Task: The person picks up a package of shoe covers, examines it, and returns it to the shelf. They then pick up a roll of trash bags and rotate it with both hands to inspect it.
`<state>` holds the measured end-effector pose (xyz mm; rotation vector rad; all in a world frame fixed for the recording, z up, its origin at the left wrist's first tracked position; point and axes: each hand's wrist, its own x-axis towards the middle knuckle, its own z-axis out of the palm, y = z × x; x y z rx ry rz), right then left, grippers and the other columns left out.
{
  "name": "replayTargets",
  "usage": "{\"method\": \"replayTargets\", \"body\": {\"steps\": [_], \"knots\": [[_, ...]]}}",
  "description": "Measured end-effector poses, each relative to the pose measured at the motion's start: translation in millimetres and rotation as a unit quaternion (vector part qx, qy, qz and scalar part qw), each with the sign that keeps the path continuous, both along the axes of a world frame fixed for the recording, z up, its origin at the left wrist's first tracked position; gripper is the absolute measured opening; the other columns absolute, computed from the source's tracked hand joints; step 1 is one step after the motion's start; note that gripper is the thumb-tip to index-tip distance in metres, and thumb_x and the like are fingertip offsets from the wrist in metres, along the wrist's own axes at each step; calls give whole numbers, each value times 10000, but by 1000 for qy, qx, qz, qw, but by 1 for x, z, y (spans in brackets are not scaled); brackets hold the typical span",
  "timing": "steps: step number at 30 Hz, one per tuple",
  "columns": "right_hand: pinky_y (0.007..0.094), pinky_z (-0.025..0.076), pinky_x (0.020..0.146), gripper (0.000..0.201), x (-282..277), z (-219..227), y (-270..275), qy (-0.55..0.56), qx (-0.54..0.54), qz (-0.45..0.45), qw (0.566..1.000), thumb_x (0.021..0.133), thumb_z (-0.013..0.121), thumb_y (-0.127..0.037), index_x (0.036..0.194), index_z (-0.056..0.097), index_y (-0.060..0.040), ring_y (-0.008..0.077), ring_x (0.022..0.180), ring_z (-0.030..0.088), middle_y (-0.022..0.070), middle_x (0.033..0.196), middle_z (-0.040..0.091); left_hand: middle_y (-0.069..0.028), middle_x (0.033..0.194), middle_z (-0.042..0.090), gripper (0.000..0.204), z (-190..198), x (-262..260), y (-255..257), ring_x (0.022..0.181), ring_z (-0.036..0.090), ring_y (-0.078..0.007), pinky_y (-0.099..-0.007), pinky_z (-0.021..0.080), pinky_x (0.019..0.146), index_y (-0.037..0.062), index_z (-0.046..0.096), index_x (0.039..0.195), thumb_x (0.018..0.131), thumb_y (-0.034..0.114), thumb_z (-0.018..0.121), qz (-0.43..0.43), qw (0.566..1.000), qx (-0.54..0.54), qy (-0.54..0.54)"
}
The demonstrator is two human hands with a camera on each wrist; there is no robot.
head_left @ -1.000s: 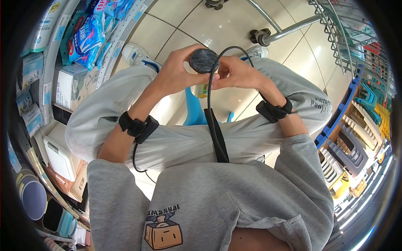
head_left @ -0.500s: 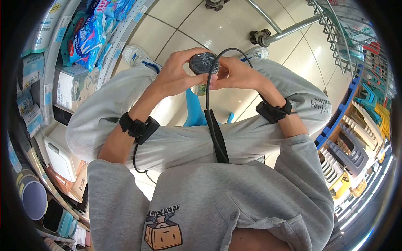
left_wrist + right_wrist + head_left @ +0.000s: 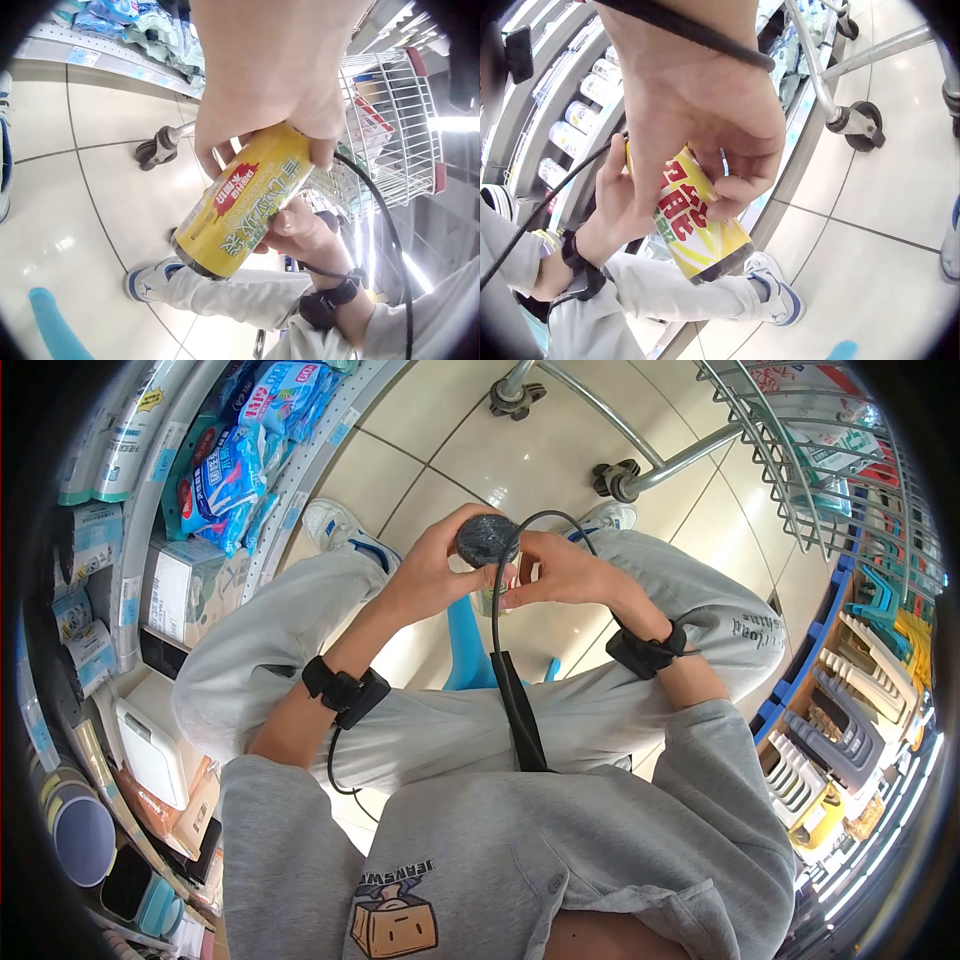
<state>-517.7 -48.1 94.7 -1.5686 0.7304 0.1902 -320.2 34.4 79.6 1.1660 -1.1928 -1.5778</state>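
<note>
Above the person's crossed legs, both hands hold a roll of black garbage bags (image 3: 487, 541) with a yellow printed label. Its dark round end faces up in the head view. The left hand (image 3: 432, 572) curls round the upper part of the roll, thumb on the near side. In the left wrist view the label (image 3: 247, 199) slants down to the left. From the other side, the right hand (image 3: 570, 570) grips the roll with thumb and bent fingers against the label (image 3: 694, 217). A black cable (image 3: 497, 600) passes in front of the roll.
Shelves with blue packets (image 3: 225, 475) and boxes (image 3: 183, 588) line the left side. A wire shopping cart (image 3: 770, 435) on casters (image 3: 615, 480) stands ahead right. Plastic baskets (image 3: 850, 730) sit along the right. A blue plastic piece (image 3: 463, 645) shows between the legs.
The whole head view has shifted, so hands, roll and legs appear slightly lower in the picture. Both hands keep their hold on the roll.
</note>
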Motion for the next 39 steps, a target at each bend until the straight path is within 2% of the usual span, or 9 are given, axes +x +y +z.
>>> {"method": "replayTargets", "body": {"steps": [2, 9, 11, 14, 18, 23, 29, 38, 39], "knots": [[290, 474, 640, 540, -1, -2, 0, 6, -10, -1, 1000, 677, 828, -363, 1034, 629, -10, 169, 741, 602, 92, 811, 619, -38, 1021, 627, 426, 0, -3, -1, 948, 618, -133, -296, 490, 855, 41, 563, 1165, 780, 83, 740, 24, 999, 12, 28], [321, 501, 680, 529, -3, -14, 2, 70, -63, 22, 995, 712, 787, -400, 987, 632, 24, 231, 762, 637, 132, 864, 651, -104, 1092, 668, 462, -11, 7, -6, 979, 637, -160, -295, 495, 863, 27, 585, 1216, 792, 138, 734, 60, 994, 75, -51], [331, 500, 687, 561, 0, -11, 2, 93, -81, 38, 992, 727, 760, -445, 1000, 632, 28, 249, 763, 640, 145, 860, 660, -121, 1107, 675, 496, -17, 11, -6, 974, 641, -175, -299, 494, 862, 36, 580, 1259, 818, 206, 730, 50, 986, 96, -129], [346, 496, 700, 602, 5, -1, 0, 139, -68, 67, 986, 761, 693, -518, 1018, 631, 23, 271, 763, 642, 164, 866, 670, -113, 1130, 664, 475, -7, 14, -7, 1006, 629, -178, -307, 488, 866, 30, 568, 1279, 874, 254, 680, 67, 977, 192, -59], [375, 504, 745, 683, 4, -9, 1, 162, -45, 40, 985, 757, 646, -578, 1084, 607, 20, 317, 847, 660, 206, 887, 671, -88, 1199, 634, 412, -12, 17, -6, 1052, 599, -148, -305, 478, 873, 73, 584, 1282, 944, 307, 585, 72, 971, 226, -40], [384, 507, 740, 779, 1, -12, 2, 141, -88, 30, 986, 752, 640, -621, 1142, 561, 48, 332, 846, 664, 223, 895, 665, -96, 1216, 624, 392, -27, 24, -10, 1111, 590, -165, -338, 474, 938, 30, 569, 1286, 932, 192, 523, 81, 976, 198, 39], [382, 507, 738, 815, 2, -9, 1, 157, -100, 22, 982, 736, 649, -648, 1128, 564, 61, 331, 848, 666, 226, 897, 663, -108, 1238, 609, 454, -16, 28, -14, 1137, 578, -173, -324, 461, 969, 9, 551, 1304, 865, 119, 512, 86, 969, 200, 120], [382, 503, 725, 790, 2, -14, 1, 147, -111, 20, 983, 732, 653, -656, 1060, 587, 59, 326, 830, 663, 224, 882, 658, -108, 1228, 614, 446, -10, 25, -13, 1109, 584, -163, -305, 454, 974, 3, 559, 1297, 858, 72, 521, 68, 982, 170, 52], [370, 493, 737, 713, 3, -12, 1, 156, -109, 25, 981, 758, 665, -594, 1065, 587, 46, 303, 840, 650, 201, 898, 651, -108, 1228, 614, 446, -10, 25, -13, 1109, 584, -163, -305, 454, 974, 3, 559, 1297, 858, 72, 521, 68, 982, 170, 52]]}}
